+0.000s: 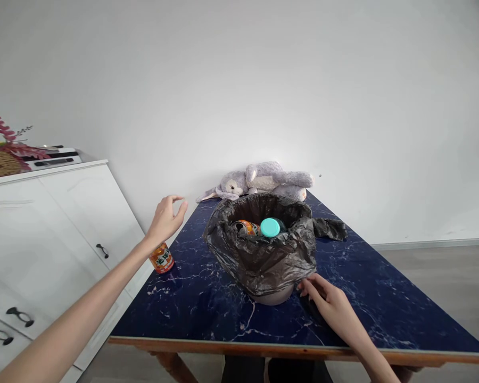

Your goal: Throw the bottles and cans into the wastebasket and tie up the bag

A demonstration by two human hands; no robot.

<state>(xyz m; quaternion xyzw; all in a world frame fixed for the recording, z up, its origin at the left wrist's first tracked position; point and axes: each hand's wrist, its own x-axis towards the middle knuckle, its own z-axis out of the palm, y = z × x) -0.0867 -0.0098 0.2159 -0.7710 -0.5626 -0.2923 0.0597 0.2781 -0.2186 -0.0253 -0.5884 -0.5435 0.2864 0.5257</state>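
A person's left hand [166, 219], empty and loosely spread, hovers above a tabletop's edge, an orange drink can [162, 259] just below its wrist. The right hand [329, 299], its grip impossible to tell, is at the low edge of a black plastic bag [277, 266] lining a bin [274, 298]. Between the hands, another orange can [246, 228] and a teal lid [270, 227] sit inside; beyond both lies a plush rabbit [259, 181].

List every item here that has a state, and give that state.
Black bag: mouth open, draped over bin
Bin: upright
Can in bag: tipped, dark opening showing
Teal lid: facing up
Can on table: upright, top hidden
Plush rabbit: lying down
Cabinet doors: shut
Left hand: raised, empty
Right hand: beside bin, grip unclear
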